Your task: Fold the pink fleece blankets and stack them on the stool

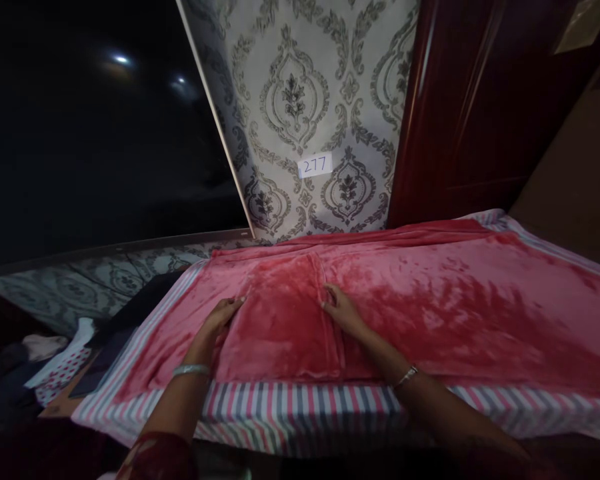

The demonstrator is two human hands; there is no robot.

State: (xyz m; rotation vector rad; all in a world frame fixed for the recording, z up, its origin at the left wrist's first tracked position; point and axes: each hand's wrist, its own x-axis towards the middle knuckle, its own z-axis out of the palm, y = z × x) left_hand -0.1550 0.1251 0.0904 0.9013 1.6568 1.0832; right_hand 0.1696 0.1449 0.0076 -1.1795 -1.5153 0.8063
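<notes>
A red plush blanket (pixel 430 307) lies spread over a striped cloth, with a folded red plush section (pixel 280 320) on its left part. Whether this section is a separate piece or part of the same blanket, I cannot tell. My left hand (pixel 223 312) is closed at the section's left edge, thumb and fingers pinching the plush. At the opposite edge, my right hand (pixel 344 311) pinches the layered border between thumb and fingers. The section lies fairly flat between both hands.
Beneath the blanket is a striped cloth (pixel 305 403). A large dark screen (pixel 105 133) stands at the left, beside patterned wallpaper (pixel 295 100) bearing a paper label (pixel 315 165) marked 277. A dark red wooden panel (pixel 460 107) rises at the right. Spotted fabric (pixel 63 373) lies lower left.
</notes>
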